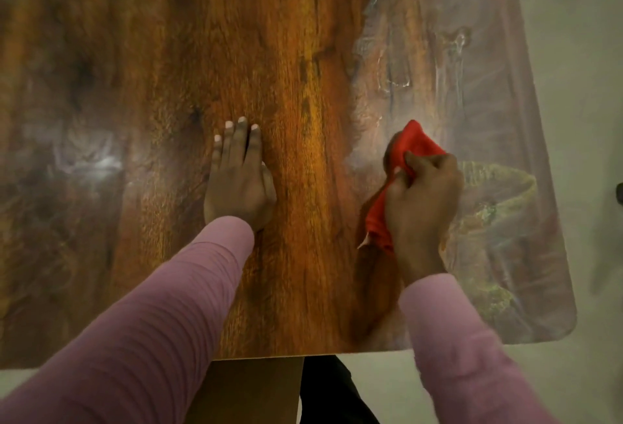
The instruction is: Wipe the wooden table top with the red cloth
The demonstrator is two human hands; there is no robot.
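The wooden table top (296, 63) fills most of the view, glossy brown with dark grain. My right hand (423, 201) grips a bunched red cloth (416, 144) and holds it against the wood at the right of the middle. Part of the cloth sticks out above my fingers and part hangs out below my palm. My left hand (237, 181) rests flat on the table near the middle, fingers straight and pointing away from me. Both arms wear pink sleeves.
Smeary streaks and glare cover the table's right part (448, 63) and a patch at the left (91, 157). The table's near edge (371, 351) and rounded right corner (569, 326) border a pale floor (586, 154). A table support (249, 390) shows below the near edge.
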